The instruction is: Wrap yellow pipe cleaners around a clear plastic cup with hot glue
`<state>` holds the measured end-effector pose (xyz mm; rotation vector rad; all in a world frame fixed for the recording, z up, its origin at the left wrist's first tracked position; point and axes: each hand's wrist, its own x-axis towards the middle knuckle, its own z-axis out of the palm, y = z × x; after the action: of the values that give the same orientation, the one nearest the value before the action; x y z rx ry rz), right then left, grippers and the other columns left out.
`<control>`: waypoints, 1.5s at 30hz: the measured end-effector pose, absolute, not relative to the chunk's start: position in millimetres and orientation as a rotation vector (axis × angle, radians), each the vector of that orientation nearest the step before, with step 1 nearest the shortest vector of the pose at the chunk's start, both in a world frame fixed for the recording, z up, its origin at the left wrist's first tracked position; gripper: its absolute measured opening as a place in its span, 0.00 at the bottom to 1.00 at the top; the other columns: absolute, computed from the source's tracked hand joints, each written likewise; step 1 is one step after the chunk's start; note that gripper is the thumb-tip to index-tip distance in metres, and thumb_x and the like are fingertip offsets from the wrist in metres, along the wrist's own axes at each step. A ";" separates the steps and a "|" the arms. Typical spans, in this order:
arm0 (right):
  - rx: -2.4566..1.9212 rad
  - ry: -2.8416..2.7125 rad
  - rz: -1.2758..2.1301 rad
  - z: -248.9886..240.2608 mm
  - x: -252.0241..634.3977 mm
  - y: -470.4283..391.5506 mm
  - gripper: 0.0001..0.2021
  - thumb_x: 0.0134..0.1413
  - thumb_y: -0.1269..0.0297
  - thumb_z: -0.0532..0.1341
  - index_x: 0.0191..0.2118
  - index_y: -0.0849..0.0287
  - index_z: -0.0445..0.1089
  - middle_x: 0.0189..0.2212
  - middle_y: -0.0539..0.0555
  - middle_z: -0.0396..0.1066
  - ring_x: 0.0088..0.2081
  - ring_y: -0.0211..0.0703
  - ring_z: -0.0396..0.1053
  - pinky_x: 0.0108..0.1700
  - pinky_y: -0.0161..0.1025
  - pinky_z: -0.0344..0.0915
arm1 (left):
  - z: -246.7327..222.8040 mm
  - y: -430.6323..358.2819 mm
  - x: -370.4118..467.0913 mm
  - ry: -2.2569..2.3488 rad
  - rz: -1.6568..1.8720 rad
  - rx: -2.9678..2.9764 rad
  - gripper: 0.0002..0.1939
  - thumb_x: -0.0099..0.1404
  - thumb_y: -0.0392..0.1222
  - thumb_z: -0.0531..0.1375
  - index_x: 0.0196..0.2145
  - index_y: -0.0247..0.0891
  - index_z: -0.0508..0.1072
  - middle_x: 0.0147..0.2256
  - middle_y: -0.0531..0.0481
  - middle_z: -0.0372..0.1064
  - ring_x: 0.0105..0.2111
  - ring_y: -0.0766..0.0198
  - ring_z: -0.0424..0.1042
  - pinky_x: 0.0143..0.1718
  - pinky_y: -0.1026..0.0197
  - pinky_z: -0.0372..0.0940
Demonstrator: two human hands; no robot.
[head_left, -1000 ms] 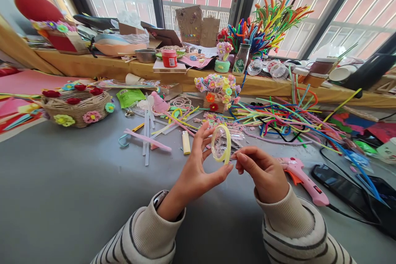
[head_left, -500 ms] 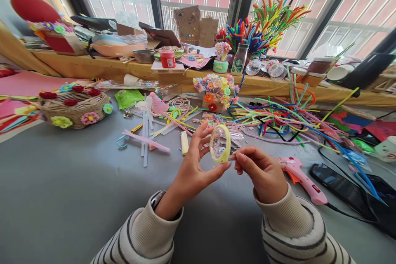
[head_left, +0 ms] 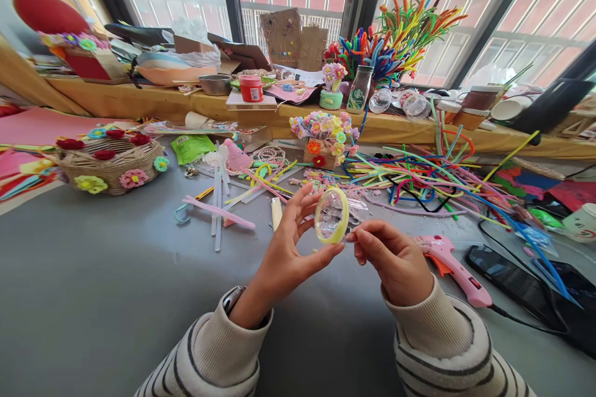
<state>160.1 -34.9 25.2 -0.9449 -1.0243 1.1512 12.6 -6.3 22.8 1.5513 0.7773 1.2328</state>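
A clear plastic cup point(head_left: 356, 211) is held tilted on its side above the grey table, with a fuzzy yellow pipe cleaner point(head_left: 345, 214) ringed around its near end. My left hand point(head_left: 293, 242) grips the cup from the left, thumb below and fingers curved behind it. On the other side, my right hand point(head_left: 393, 257) has thumb and forefinger pinched together at the cup's lower edge; exactly what lies between those fingertips is hard to see. A pink glue gun point(head_left: 459, 270) lies just right of my right hand. Behind my left fingers sits a pale yellow lighter point(head_left: 276, 213), partly covered.
A twine basket with crocheted flowers point(head_left: 109, 166) stands at left. Glue sticks point(head_left: 216, 208) and a pink strip lie in front of it. Loose pipe cleaners point(head_left: 410, 173) spread behind my hands, beside a small flower basket point(head_left: 321, 152). A phone point(head_left: 507, 282) and cable lie at right.
The cup has turned slightly, so its yellow-ringed end shows a little wider. My left hand has shifted slightly left; my right hand keeps its pinch.
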 end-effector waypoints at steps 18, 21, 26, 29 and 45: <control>-1.038 -1.003 1.363 20.6 169.5 -27.6 0.13 0.33 0.55 0.65 0.25 0.59 0.70 0.18 0.47 0.63 0.18 0.28 0.49 0.19 0.30 0.45 | 17.2 -8.5 15.5 0.845 1.318 1.814 0.40 0.49 0.35 0.62 0.55 0.44 0.45 0.52 0.42 0.55 0.50 0.56 0.59 0.51 0.51 0.56; -1.042 -0.961 1.387 21.7 168.9 -27.9 0.12 0.33 0.55 0.65 0.24 0.59 0.70 0.20 0.48 0.64 0.19 0.28 0.48 0.19 0.30 0.45 | 16.1 -8.9 15.9 0.848 1.310 1.853 0.41 0.49 0.36 0.62 0.56 0.45 0.44 0.51 0.43 0.56 0.50 0.57 0.60 0.51 0.52 0.57; -1.065 -0.856 1.401 24.1 166.1 -29.5 0.13 0.29 0.56 0.66 0.23 0.60 0.71 0.16 0.46 0.60 0.18 0.27 0.47 0.19 0.29 0.44 | 14.6 -8.8 16.5 0.855 1.293 1.882 0.40 0.49 0.36 0.61 0.56 0.44 0.44 0.51 0.42 0.56 0.50 0.56 0.59 0.51 0.51 0.56; -1.066 -0.832 1.432 23.2 166.9 -28.3 0.13 0.27 0.56 0.67 0.22 0.60 0.71 0.14 0.45 0.56 0.18 0.27 0.48 0.19 0.29 0.45 | 14.5 -9.0 16.6 0.856 1.290 1.897 0.40 0.49 0.37 0.61 0.56 0.44 0.44 0.51 0.42 0.56 0.50 0.55 0.59 0.51 0.51 0.56; -1.037 -0.812 1.494 21.8 170.3 -31.3 0.12 0.27 0.56 0.68 0.23 0.56 0.73 0.17 0.45 0.63 0.20 0.27 0.51 0.23 0.29 0.50 | 14.3 -9.2 14.7 0.944 1.325 2.053 0.41 0.48 0.40 0.63 0.55 0.41 0.45 0.50 0.43 0.58 0.52 0.54 0.56 0.52 0.50 0.54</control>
<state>170.3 -31.3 21.8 -1.0374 -0.8118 1.4939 14.7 -9.2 14.3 2.0532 0.9443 1.3254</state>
